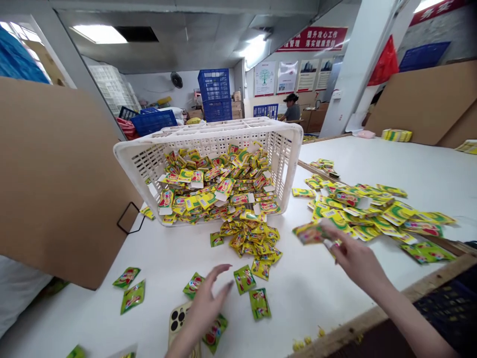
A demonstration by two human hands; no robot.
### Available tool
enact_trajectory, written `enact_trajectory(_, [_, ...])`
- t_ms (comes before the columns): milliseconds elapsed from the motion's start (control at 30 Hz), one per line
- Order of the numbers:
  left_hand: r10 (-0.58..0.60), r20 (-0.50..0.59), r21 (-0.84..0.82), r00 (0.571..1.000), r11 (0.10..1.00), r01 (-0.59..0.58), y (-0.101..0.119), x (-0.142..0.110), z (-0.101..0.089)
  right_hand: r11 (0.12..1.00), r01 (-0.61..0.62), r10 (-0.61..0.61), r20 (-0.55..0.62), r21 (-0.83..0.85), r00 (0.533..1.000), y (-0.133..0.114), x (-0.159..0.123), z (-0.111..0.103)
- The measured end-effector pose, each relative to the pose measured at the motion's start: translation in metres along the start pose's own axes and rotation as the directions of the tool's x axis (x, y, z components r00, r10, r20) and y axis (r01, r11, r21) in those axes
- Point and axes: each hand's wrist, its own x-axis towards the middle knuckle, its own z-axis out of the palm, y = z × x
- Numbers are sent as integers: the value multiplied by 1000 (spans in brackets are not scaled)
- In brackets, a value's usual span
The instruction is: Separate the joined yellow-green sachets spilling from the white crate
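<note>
My left hand (208, 301) hovers over the near part of the white table, fingers apart and holding nothing. Close to it lie green sachets (244, 279) with red print, and a phone (178, 318) is partly hidden under the wrist. On the right, my right hand (348, 251) grips a small yellow-and-red card box (308, 232), smeared by motion. Beyond that hand spreads a pile of similar yellow boxes (372, 211). A heap of yellow sachets (255, 238) lies between my hands, just before a white plastic crate (292, 164) tipped on its side, full of small yellow boxes.
Cardboard sheets (55, 174) stand at the left, a black wire bracket (129, 219) beside them. A wooden edge strip (354, 328) borders the table at the lower right. Blue crates (215, 92) are stacked at the back, where another person (291, 108) sits.
</note>
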Motion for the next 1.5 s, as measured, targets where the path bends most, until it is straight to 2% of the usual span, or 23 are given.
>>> enact_trajectory(33, [-24,-53,65,998,997,28,-7,8,-9,990,21,-31,-69,-138,997,8,6,2])
enact_trajectory(100, [-65,-87,138,994,988,77,-19,22,-13,945,219,-218,35,-241,975,10,9,19])
enact_trajectory(133, [-76,-97,169,992,981,91,-23,29,-9,913,359,-331,164,-191,929,5,6,34])
enact_trajectory(167, [-74,-113,200,991,975,95,-25,33,-2,873,478,-433,296,-97,852,-3,2,52])
enact_trajectory(200, [-62,-133,223,989,971,91,-26,37,7,841,542,-501,379,0,778,-12,-3,70])
enact_trajectory(267, [-33,-157,246,987,967,72,-26,41,26,814,559,-567,422,157,708,-27,-9,104])
enact_trajectory(367, [-20,-121,181,992,983,42,-24,44,39,836,495,-549,377,237,746,-35,-7,124])
enact_trajectory(500, [-70,26,-52,997,996,71,-24,42,31,890,343,-435,334,301,836,-42,-2,100])
enact_trajectory(567, [-69,118,-163,991,983,88,-21,37,26,888,263,-409,386,377,827,-54,-5,84])
enact_trajectory(633, [-43,185,-239,982,967,87,-13,27,22,875,209,-415,454,436,788,-69,-10,75])
enact_trajectory(700, [-6,260,-309,965,947,90,-1,15,17,875,192,-417,492,444,764,-84,-15,72])
enact_trajectory(800, [56,350,-360,935,930,79,15,-3,10,886,212,-415,499,413,761,-97,-19,74])
enact_trajectory(867, [56,318,-371,946,926,71,19,-11,10,887,194,-405,503,420,764,-100,-21,77])
enact_trajectory(933, [6,208,-421,978,903,84,16,-15,15,871,122,-386,509,475,770,-101,-25,81])
enact_trajectory(1033, [-65,30,-522,997,850,71,3,-13,27,781,-20,-385,506,624,772,-102,-32,88])
enact_trajectory(1100, [-92,-62,-558,994,829,42,-4,-11,35,733,-61,-344,447,677,826,-105,-37,94])
enact_trajectory(1167, [-119,-125,-574,985,819,26,-7,-9,42,709,-161,-177,395,687,902,-108,-40,102])
enact_trajectory(1233, [-110,-124,-558,986,830,22,-7,-6,47,596,-353,-10,446,721,895,-111,-41,110])
enact_trajectory(1300, [-24,-85,-401,996,916,-13,-2,1,47,439,-494,-5,552,751,834,-111,-40,116])
enact_trajectory(1333, [35,-54,-276,998,960,-49,2,8,43,395,-509,-28,563,765,826,-108,-39,118])
enact_trajectory(1367, [92,-25,-142,995,985,-94,6,17,37,389,-488,-33,542,781,840,-104,-38,120])
enact_trajectory(1433, [176,-16,75,984,982,-175,17,47,13,475,-398,25,440,785,898,-93,-36,120])
enact_trajectory(1500, [227,-120,205,966,958,-200,28,89,-22,586,-332,86,351,739,932,-82,-35,119])
